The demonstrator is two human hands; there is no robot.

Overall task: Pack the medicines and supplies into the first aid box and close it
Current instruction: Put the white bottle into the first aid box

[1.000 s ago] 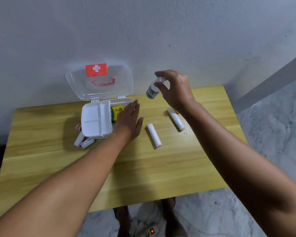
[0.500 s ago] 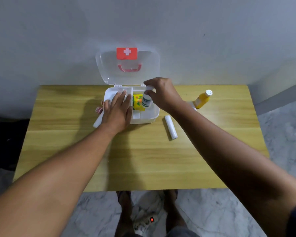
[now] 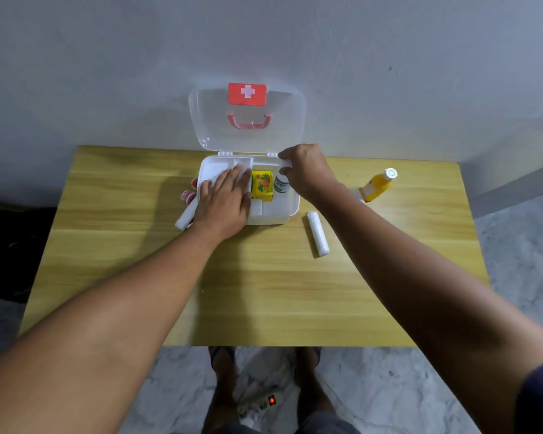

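The white first aid box stands at the table's far middle, its clear lid upright against the wall. My left hand lies flat with straight fingers on the white tray insert in the box's left half. A yellow carton sits in the right half. Beside it stands a small white bottle with a green label, and my right hand grips its top with curled fingers. A white bandage roll lies on the table right of the box.
A yellow bottle lies tilted at the right, partly behind my right forearm. Left of the box are a white roll and red tape rolls. The wooden table abuts the wall; a power strip lies on the floor.
My right hand carried the small bottle from above the table down into the box's right half. My left hand moved from the box's right rim onto the tray insert.
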